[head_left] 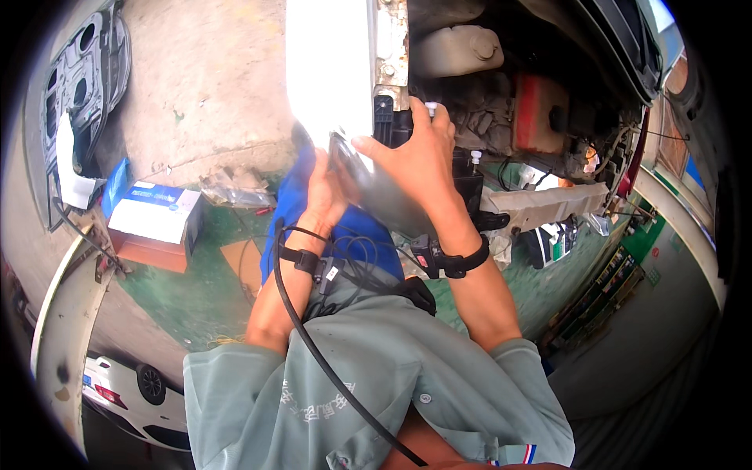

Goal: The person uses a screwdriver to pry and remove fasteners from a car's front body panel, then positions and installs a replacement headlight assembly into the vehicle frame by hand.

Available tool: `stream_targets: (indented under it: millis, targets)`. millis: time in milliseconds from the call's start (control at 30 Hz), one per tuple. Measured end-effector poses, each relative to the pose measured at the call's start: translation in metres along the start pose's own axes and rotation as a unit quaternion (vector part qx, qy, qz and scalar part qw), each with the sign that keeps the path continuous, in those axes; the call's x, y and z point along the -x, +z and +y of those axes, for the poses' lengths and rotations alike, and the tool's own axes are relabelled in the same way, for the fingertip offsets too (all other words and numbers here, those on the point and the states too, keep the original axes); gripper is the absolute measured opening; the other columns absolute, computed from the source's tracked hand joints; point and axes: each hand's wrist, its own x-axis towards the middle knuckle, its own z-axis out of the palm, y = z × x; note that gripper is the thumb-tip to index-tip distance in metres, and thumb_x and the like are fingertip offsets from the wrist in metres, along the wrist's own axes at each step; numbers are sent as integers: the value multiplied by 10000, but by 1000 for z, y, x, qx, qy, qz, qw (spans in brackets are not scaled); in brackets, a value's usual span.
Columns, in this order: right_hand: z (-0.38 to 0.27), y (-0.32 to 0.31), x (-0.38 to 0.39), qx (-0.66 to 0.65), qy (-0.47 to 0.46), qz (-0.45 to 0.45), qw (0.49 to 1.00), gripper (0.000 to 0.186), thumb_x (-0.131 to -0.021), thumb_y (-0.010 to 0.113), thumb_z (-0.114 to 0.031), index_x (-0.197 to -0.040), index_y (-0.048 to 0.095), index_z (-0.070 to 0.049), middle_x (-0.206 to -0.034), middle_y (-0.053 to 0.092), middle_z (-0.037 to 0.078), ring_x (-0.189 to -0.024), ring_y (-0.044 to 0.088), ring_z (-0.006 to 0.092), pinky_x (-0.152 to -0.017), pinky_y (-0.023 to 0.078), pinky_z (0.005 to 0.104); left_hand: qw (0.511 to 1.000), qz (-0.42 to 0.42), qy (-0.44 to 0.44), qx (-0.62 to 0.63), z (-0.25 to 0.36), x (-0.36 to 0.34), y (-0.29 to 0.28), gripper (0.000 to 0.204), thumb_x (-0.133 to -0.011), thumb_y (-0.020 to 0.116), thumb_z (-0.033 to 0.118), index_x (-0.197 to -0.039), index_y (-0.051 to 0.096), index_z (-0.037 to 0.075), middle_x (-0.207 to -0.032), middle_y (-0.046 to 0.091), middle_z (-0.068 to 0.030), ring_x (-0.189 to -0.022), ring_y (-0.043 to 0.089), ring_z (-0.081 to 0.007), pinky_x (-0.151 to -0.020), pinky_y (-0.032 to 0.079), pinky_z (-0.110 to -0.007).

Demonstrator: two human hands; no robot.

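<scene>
A car headlight (376,188) with a glossy clear lens and a black housing sits at the front corner of an opened car body. My right hand (419,153) grips its upper side, the thumb on the lens edge and the fingers over the black back near a white adjuster knob (431,107). Another white knob (475,157) sticks up from the housing nearer to me. At the lens's left side my left hand (325,188) holds it, fingers partly hidden by glare. Just beyond both hands runs a bright white body panel (329,70), beside a rusty metal strip (392,43).
Inside the car are a whitish plastic tank (458,51) and a red-sided part (540,113). An exposed crossbar (548,205) extends right. On the left floor stand an open cardboard box (157,215) and a bare door panel (86,86). A black cable (294,309) crosses my front.
</scene>
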Motion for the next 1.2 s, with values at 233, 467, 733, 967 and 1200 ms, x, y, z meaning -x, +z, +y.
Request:
stream_targets:
  millis: [233, 467, 733, 967, 1200]
  targets:
    - [-9, -5, 3, 10, 14, 0, 1000, 1048, -642, 848, -593, -1376, 471, 54, -1396, 332, 426, -1318, 339, 552, -1102, 302, 597, 999, 32, 2, 13, 5, 1, 10, 798, -855, 540, 758, -1446, 439, 232, -1487, 458, -37, -1387, 401, -257, -1153, 278, -517]
    - [-5, -6, 3, -8, 19, -17, 1000, 1034, -655, 841, -603, -1374, 482, 48, -1428, 318, 411, -1340, 344, 517, -1125, 315, 539, 998, 33, 51, -2, 2, 8, 20, 792, -883, 516, 736, -1480, 408, 227, -1481, 466, -32, -1376, 421, -262, -1132, 332, -496]
    - [5, -27, -1, -23, -13, -49, 998, 946, -751, 779, -586, -1397, 461, 28, -1419, 386, 359, -1308, 410, 503, -1079, 373, 546, 995, -60, 77, -11, 0, -1, 15, 893, -902, 490, 721, -1570, 242, 182, -1609, 270, -57, -1468, 263, -302, -1197, 205, -526]
    - [41, -145, -60, -204, -64, 154, 965, 477, -903, 700, -352, -1212, 620, 2, -1079, 714, 188, -1033, 687, 308, -907, 531, 387, 997, -7, 70, -24, -2, -6, 8, 864, -894, 496, 737, -1535, 332, 182, -1576, 347, -41, -1435, 324, -293, -1179, 225, -532]
    - [109, -267, -176, -68, -39, 331, 940, 275, -892, 676, -285, -1019, 741, -51, -965, 747, 136, -905, 724, 286, -825, 548, 371, 994, 27, 101, 5, 2, -9, -1, 787, -926, 484, 700, -1482, 399, 150, -1465, 476, -88, -1328, 456, -331, -1106, 361, -538]
